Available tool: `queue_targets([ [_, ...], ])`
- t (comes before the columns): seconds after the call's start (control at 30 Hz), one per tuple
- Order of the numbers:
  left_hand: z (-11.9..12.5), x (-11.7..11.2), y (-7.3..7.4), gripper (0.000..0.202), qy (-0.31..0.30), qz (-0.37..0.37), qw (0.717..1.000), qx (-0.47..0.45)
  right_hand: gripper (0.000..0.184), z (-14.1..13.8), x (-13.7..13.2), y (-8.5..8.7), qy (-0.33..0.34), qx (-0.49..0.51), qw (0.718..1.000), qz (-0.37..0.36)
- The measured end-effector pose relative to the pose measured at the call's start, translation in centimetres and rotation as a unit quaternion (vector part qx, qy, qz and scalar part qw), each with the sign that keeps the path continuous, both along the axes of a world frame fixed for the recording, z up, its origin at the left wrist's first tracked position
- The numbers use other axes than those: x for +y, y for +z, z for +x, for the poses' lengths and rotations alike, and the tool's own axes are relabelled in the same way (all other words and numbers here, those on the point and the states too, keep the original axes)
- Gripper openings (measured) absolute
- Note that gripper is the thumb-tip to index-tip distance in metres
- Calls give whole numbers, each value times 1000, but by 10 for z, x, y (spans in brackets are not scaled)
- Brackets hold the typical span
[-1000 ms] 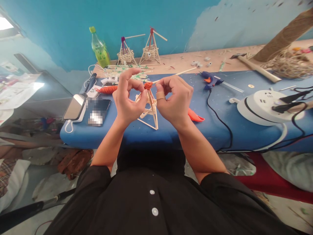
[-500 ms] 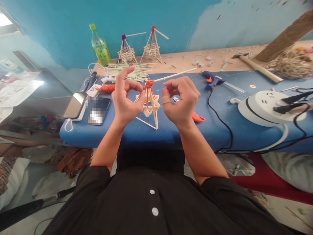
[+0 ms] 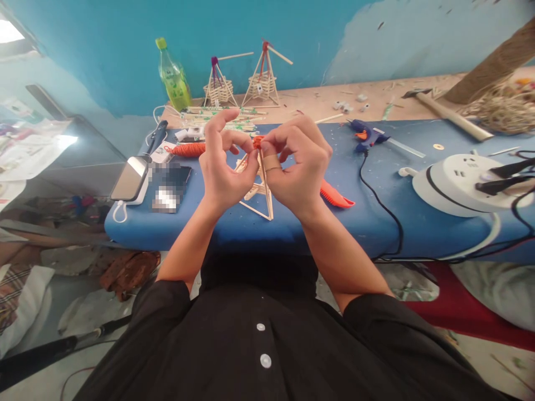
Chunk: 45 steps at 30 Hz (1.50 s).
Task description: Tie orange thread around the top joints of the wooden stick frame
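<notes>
A small pyramid frame of pale wooden sticks (image 3: 270, 211) stands at the near part of the blue table, its top bound with orange cord (image 3: 258, 139). My left hand (image 3: 228, 170) pinches the cord at the top between thumb and index finger, with its other fingers raised. From the other side, my right hand (image 3: 298, 164) is closed with thumb and fingertips at the same binding; its fingers hide part of it. A tan band wraps my right thumb. Beside my right wrist lies an orange-red ridged handle (image 3: 337, 196).
Two similar stick frames, one with a purple top (image 3: 215, 83) and one with a red top (image 3: 262, 83), stand behind. Left are a bottle (image 3: 174, 83), an orange cord bundle (image 3: 188, 150) and a phone (image 3: 130, 178). Right are a glue gun (image 3: 368, 136), a hammer (image 3: 455, 117) and a power strip (image 3: 449, 186).
My right hand has moved left to the top of the frame, where its fingers now meet the binding. My left hand keeps its pinch there.
</notes>
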<state>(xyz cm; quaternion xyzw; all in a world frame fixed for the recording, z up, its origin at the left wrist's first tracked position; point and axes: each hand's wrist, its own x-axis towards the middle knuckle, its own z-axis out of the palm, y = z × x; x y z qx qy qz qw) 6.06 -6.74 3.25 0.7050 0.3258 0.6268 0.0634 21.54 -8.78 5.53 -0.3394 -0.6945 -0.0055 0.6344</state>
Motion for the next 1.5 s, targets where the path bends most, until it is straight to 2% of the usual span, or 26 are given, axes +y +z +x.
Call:
queue_targets([
  [0.1,4,-1,2,59,9,2,1000,-11,16,3,-1,0,-2,24,999,22],
  [0.27,9,4,4,51,-23,73,995,-58,16,9,4,-11,-26,5,997,-75],
  [0.33,8,7,2,50,-32,89,993,-69,19,10,7,-15,-21,6,996,-85],
  [0.47,1,13,-8,58,-46,42,998,-26,23,9,11,-21,-32,8,997,-76],
  [0.57,0,14,-12,61,-32,-9,999,-6,25,7,11,-22,-48,10,997,-62],
  [0.73,8,11,-6,50,-5,40,997,-64,20,7,14,-27,-78,-7,996,-52],
  [0.8,10,11,-7,52,1,21,997,-80,17,7,15,-30,-86,-14,995,-54],
  [0.93,9,15,-15,69,16,-33,998,-59,22,6,17,-31,-73,10,997,-28],
  [1.07,8,16,-19,65,27,-25,998,-45,28,3,13,-26,-65,28,997,-28],
  [1.23,-6,2,-19,73,42,15,999,-14,19,12,-3,-24,-38,13,997,-70],
  [1.33,-25,-12,-23,76,53,15,998,20,19,25,-12,-36,-36,14,996,-84],
  [1.5,-47,-23,-37,103,5,-75,990,119,27,43,-15,-65,5,15,994,-111],
])
